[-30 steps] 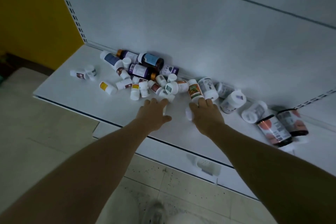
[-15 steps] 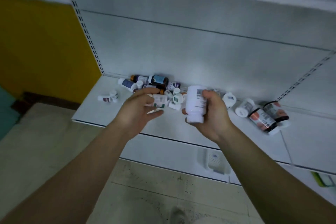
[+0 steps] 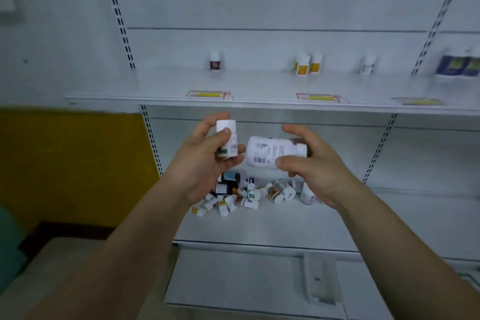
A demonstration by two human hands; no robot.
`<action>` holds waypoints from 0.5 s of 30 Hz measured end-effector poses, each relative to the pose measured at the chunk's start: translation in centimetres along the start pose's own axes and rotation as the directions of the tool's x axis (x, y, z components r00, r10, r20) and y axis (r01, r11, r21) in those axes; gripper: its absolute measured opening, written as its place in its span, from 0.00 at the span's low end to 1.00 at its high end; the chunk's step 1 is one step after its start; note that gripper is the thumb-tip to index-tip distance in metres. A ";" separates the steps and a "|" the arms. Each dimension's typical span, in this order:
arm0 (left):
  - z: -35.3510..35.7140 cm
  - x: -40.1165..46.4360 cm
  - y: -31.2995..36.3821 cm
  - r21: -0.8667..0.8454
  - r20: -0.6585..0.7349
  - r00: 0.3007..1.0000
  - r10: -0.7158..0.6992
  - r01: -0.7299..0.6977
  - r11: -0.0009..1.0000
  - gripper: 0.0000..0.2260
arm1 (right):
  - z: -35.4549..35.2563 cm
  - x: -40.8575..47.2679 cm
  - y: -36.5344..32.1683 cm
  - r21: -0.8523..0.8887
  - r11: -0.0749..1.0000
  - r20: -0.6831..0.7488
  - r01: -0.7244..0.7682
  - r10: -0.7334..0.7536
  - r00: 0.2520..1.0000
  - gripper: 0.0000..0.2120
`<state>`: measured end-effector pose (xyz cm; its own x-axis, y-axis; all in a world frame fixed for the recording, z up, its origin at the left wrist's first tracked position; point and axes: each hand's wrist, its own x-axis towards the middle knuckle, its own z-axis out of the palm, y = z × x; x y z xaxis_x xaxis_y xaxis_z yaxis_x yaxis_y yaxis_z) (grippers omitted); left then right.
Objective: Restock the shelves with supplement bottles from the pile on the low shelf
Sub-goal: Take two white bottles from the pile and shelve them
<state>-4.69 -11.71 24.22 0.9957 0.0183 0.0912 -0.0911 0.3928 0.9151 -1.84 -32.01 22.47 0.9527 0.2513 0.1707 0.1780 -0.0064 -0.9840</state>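
Since the earlier frame: both hands raised from the low shelf to just under the upper shelf's front edge; each now carries a bottle.

Left hand (image 3: 207,156): fingers and thumb curled round one small white bottle (image 3: 226,141), upright, long axis vertical, cap on top, barcode facing the camera.

Right hand (image 3: 309,163): thumb below and fingers above, gripping one larger white bottle (image 3: 272,152), lying sideways, long axis horizontal, base toward the left hand, cap end toward the right palm. The two bottles sit just beside each other.

Low shelf (image 3: 259,226): white; pile of bottles (image 3: 249,193) along its back edge, behind and below the hands, mixed white and dark, mostly on their sides; too many and too blurred to count.

Upper shelf (image 3: 161,86): white; standing near its back edge, left to right: one bottle with a dark label (image 3: 215,61); yellow-labelled bottles (image 3: 307,63), apparently three; one white bottle (image 3: 368,65); two blue-labelled bottles (image 3: 458,65). Three price tags (image 3: 209,94) on its front edge.

Room: white back panel with slotted uprights, yellow wall (image 3: 72,161) at left, pale floor.
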 end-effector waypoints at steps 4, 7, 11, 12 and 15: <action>3.0 -0.7 2.5 -0.033 0.047 0.998 0.029 -0.028 0.999 0.17 | -1.2 -0.4 -4.6 0.023 0.987 -0.059 0.159 -0.157 0.986 0.13; 5.7 -1.2 3.4 -0.018 0.085 0.993 0.087 -0.086 0.996 0.21 | -2.5 -0.7 -6.5 0.292 0.946 -0.020 0.140 -0.141 0.990 0.20; 9.4 -1.5 3.6 -0.029 0.134 0.980 0.147 -0.145 0.989 0.21 | -4.6 -1.6 -8.9 0.596 0.800 -0.009 0.077 -0.090 0.996 0.19; 10.3 -1.5 3.4 -0.036 0.145 0.978 0.151 -0.147 0.988 0.20 | -5.1 -1.8 -9.5 0.672 0.740 0.013 0.034 -0.058 0.998 0.18; 12.4 -1.3 2.7 -0.052 0.177 0.973 0.149 -0.142 0.988 0.19 | -6.8 -2.3 -10.6 0.779 0.625 0.071 -0.041 -0.023 0.997 0.19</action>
<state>-6.47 -22.11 31.46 0.9517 -0.0860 0.2947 -0.2307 0.4332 0.8713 -4.27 -39.11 32.85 0.9283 0.3199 0.1894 -0.1200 0.7401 -0.6617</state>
